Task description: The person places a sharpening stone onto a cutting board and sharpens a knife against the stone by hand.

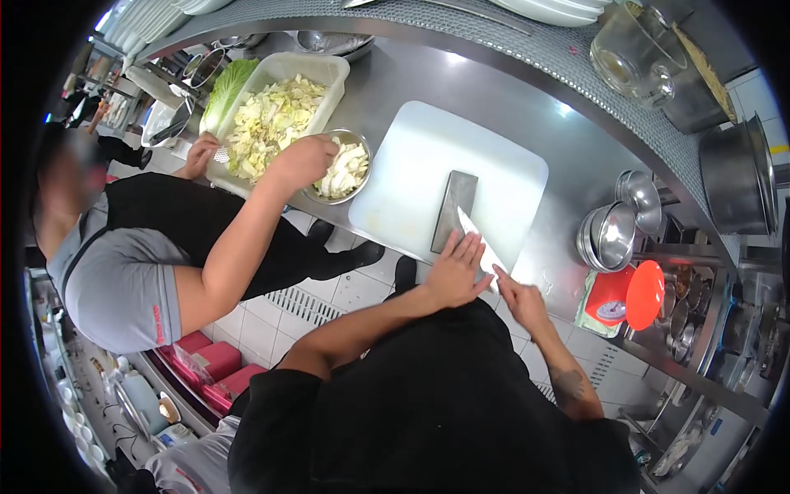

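Note:
A dark grey sharpening stone [453,211] lies on the white cutting board [411,156]. Across the near end of the stone rests the blade of a kitchen knife [470,224], its tip pointing away from me. My left hand [457,270] lies with outstretched fingers on the blade, over the stone's edge. At the board's near right corner my right hand [524,307] is closed round the knife's handle, mostly hidden by the fingers. The index finger reaches forward along the knife.
To the left a co-worker's hand [309,163] reaches into a metal bowl [360,138] of chopped cabbage, beside a plastic tub [333,74] of cut leaves. Steel bowls [613,235] and a red kitchen scale [611,300] stand right. A perforated shelf [494,41] runs above the counter's back.

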The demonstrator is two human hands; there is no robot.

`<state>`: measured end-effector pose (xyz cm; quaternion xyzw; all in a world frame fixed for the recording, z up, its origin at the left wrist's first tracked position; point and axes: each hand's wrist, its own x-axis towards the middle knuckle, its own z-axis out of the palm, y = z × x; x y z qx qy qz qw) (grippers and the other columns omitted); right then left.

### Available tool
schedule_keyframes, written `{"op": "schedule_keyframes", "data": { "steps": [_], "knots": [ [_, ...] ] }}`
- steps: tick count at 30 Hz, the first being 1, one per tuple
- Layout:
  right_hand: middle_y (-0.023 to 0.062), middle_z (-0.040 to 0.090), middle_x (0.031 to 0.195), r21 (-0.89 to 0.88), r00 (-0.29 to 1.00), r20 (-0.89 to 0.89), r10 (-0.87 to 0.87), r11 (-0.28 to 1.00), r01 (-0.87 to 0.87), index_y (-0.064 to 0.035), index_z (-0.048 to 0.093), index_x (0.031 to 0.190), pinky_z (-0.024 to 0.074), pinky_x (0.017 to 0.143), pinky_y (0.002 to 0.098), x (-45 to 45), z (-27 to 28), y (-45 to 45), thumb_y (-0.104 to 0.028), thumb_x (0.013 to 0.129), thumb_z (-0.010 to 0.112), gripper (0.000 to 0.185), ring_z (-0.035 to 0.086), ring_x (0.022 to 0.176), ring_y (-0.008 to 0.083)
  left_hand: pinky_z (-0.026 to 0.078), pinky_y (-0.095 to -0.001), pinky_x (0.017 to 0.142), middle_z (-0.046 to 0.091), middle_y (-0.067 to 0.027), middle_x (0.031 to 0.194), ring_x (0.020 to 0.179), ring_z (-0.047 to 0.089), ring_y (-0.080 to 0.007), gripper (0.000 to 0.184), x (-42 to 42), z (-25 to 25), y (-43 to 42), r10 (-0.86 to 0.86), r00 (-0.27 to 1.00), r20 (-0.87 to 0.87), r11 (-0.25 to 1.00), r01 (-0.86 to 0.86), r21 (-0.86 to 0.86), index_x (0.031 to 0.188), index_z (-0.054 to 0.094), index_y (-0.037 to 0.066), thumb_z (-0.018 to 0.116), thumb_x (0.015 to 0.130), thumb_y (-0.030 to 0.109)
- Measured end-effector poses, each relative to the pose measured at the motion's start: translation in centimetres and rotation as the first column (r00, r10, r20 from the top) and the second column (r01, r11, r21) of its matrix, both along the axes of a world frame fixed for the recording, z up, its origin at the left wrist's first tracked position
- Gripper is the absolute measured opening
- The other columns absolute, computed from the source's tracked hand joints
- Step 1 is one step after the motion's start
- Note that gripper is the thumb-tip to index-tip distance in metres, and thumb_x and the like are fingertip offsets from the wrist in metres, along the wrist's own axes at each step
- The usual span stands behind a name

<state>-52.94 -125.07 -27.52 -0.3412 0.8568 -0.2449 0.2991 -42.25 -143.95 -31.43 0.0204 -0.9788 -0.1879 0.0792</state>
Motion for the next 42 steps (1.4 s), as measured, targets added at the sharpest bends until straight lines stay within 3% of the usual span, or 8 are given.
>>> {"op": "schedule_keyframes", "data": {
  "steps": [8, 12, 21, 29, 33, 36, 38, 42],
  "knots": [
    [0.0245, 0.069, 0.099, -0.156, 0.990, 0.025, -0.137, 0.978, 0.139, -0.0260, 0.063, 0.135, 0.0534, 0.080, 0.0504, -3.3, -2.4, -7.6, -0.035, 0.103, 0.051, 0.035, 0.065, 0.091, 0.0476, 0.019, -0.0594, 0.120, 0.051, -0.0270, 0.145, 0.141, 0.044, -0.0357, 0.066, -6.9, 0.5, -7.0, 0.071, 0.996, 0.058, 0.997, -0.072, 0.019, 0.136, 0.052, -0.012, 0.042, 0.103, 0.045],
    [0.0126, 0.070, 0.117, 0.013, 0.998, 0.054, -0.017, 1.000, 0.017, -0.0272, 0.061, 0.137, 0.0546, 0.086, 0.0488, -0.6, -1.9, -0.4, -0.037, 0.104, 0.050, 0.037, 0.067, 0.095, 0.0437, 0.018, -0.0564, 0.121, 0.048, -0.0292, 0.147, 0.142, 0.042, -0.0383, 0.071, -1.6, -0.3, 0.1, 0.081, 0.993, 0.082, 0.996, -0.079, -0.034, 0.139, 0.047, -0.014, 0.042, 0.103, 0.046],
    [0.0150, 0.071, 0.110, 0.015, 0.996, -0.028, -0.080, 0.997, 0.081, -0.0257, 0.060, 0.138, 0.0538, 0.085, 0.0496, -4.2, -2.1, -7.6, -0.040, 0.104, 0.048, 0.039, 0.066, 0.094, 0.0451, 0.013, -0.0547, 0.123, 0.044, -0.0326, 0.148, 0.144, 0.037, -0.0403, 0.078, -7.7, -1.1, -6.1, 0.105, 0.989, 0.102, 0.993, -0.099, -0.061, 0.142, 0.044, -0.016, 0.037, 0.102, 0.051],
    [0.0121, 0.066, 0.128, -0.100, 0.996, 0.085, -0.024, 0.994, 0.033, -0.0150, 0.063, 0.134, 0.0568, 0.086, 0.0397, 1.0, -1.8, 0.6, -0.031, 0.105, 0.049, 0.035, 0.071, 0.096, 0.0357, 0.017, -0.0567, 0.121, 0.047, -0.0334, 0.145, 0.143, 0.039, -0.0423, 0.077, -0.2, -0.5, 1.3, 0.049, 0.997, 0.052, 0.999, -0.048, -0.015, 0.139, 0.046, -0.016, 0.046, 0.100, 0.050],
    [0.0116, 0.066, 0.126, -0.029, 0.995, 0.075, -0.071, 0.997, 0.074, -0.0241, 0.059, 0.140, 0.0537, 0.090, 0.0461, -2.5, -1.7, -4.4, -0.038, 0.105, 0.046, 0.039, 0.066, 0.104, 0.0412, 0.018, -0.0571, 0.121, 0.047, -0.0284, 0.148, 0.144, 0.039, -0.0378, 0.077, -4.8, -2.2, -3.4, 0.068, 0.997, 0.048, 0.990, -0.062, -0.123, 0.142, 0.045, -0.012, 0.045, 0.100, 0.052],
    [0.0112, 0.066, 0.125, -0.252, 0.995, -0.044, -0.089, 0.965, 0.075, -0.0272, 0.061, 0.137, 0.0540, 0.088, 0.0473, -3.8, -3.3, -7.5, -0.039, 0.104, 0.048, 0.038, 0.064, 0.101, 0.0444, 0.018, -0.0577, 0.121, 0.047, -0.0254, 0.149, 0.144, 0.040, -0.0350, 0.074, -7.2, -0.8, -7.3, 0.056, 0.995, 0.077, 0.982, -0.041, -0.187, 0.143, 0.045, -0.010, 0.043, 0.101, 0.051],
    [0.0130, 0.067, 0.122, 0.030, 0.991, 0.046, -0.127, 0.992, 0.125, -0.0271, 0.062, 0.135, 0.0542, 0.086, 0.0487, -3.8, -1.0, -8.1, -0.039, 0.103, 0.050, 0.036, 0.064, 0.097, 0.0456, 0.012, -0.0555, 0.123, 0.043, -0.0260, 0.152, 0.147, 0.035, -0.0337, 0.075, -7.5, 1.0, -8.5, -0.015, 0.983, 0.181, 1.000, 0.014, 0.002, 0.144, 0.044, -0.011, 0.039, 0.101, 0.051],
    [0.0135, 0.069, 0.121, -0.058, 0.993, 0.100, -0.070, 0.995, 0.076, -0.0322, 0.056, 0.142, 0.0543, 0.085, 0.0503, 0.5, -1.4, -1.4, -0.038, 0.104, 0.049, 0.039, 0.066, 0.093, 0.0459, 0.022, -0.0591, 0.119, 0.050, -0.0268, 0.144, 0.141, 0.043, -0.0372, 0.069, -1.3, -1.3, -2.2, -0.017, 1.000, -0.011, 0.996, 0.016, -0.091, 0.140, 0.048, -0.010, 0.045, 0.102, 0.048]
  ]
}}
